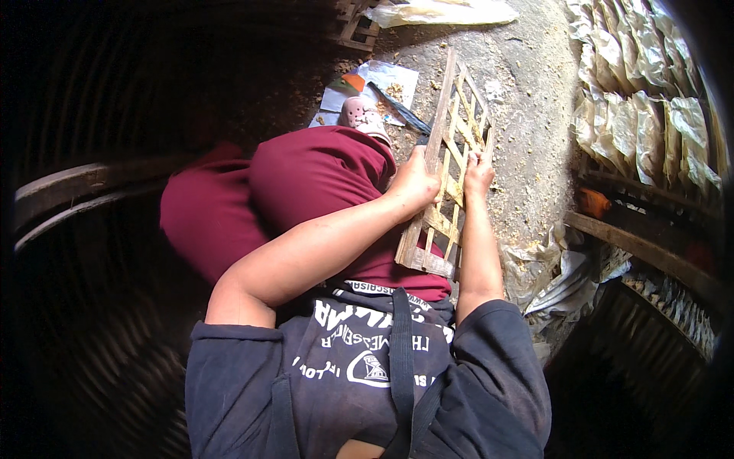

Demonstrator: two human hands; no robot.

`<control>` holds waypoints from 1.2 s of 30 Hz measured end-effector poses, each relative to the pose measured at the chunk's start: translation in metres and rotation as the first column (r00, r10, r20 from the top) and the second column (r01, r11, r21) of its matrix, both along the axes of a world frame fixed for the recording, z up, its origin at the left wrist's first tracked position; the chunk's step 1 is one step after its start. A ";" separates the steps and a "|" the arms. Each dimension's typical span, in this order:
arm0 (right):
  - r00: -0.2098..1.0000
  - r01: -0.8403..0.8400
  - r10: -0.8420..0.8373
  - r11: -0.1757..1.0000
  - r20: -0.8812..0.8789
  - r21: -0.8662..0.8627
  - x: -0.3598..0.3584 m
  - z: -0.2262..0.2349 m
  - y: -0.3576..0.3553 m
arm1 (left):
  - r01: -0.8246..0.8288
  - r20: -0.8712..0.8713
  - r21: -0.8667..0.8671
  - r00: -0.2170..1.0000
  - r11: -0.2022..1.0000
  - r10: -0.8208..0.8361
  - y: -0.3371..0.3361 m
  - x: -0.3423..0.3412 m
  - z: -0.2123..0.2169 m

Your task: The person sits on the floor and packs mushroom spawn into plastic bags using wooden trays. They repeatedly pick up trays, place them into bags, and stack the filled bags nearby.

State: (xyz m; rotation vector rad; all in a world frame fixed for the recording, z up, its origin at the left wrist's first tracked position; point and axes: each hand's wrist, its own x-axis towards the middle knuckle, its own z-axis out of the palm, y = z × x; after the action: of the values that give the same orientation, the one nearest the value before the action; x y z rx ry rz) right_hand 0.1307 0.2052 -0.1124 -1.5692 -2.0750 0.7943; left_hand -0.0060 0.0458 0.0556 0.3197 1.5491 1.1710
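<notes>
A slatted wooden rack (pixel 446 223), with thin pale slats inside a darker frame, stands tilted across my lap, its far end leaning away from me. My left hand (pixel 415 182) is closed around its left rail, thumb toward the slats. Against the right side of the rack is my right hand (pixel 479 174), its fingers curled together. Yellowish bits cling to the slats just beyond those fingertips. Whether the right fingers grip a slat or some small thing is hidden.
Crumbs litter the rough floor (pixel 527 99). Beyond my shoe (pixel 363 115) lie white sheets (pixel 397 80). Rows of wrinkled translucent sheets (pixel 623 115) hang at the right, above a wooden beam (pixel 642 243). Crumpled plastic (pixel 562 279) lies beside my right arm; another slatted rack (pixel 355 27) is at the far edge.
</notes>
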 end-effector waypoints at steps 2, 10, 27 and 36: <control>0.999 0.025 -0.023 0.996 -0.022 0.085 0.009 -0.013 0.008 | 0.027 -0.054 0.000 0.998 1.000 -0.027 0.000 0.001 -0.007; 0.993 0.095 -0.096 0.995 -0.073 -0.008 -0.007 0.024 0.011 | 0.018 -0.016 -0.029 1.000 0.999 -0.019 0.002 -0.003 0.011; 0.963 -0.147 0.102 0.974 -0.248 -0.171 -0.008 -0.019 0.037 | 0.040 -0.041 -0.024 0.998 0.999 -0.041 0.006 -0.002 0.007; 0.898 -0.402 0.388 0.915 -0.207 -0.026 -0.019 -0.001 0.047 | 0.004 -0.020 -0.030 1.000 1.000 -0.005 0.004 -0.003 -0.006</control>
State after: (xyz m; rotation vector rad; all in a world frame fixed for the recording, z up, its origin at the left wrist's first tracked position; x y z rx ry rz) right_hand 0.1115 0.2525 -0.1132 -1.0531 -2.2641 1.1233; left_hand -0.0094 0.0499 0.0496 0.3159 1.5815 1.1435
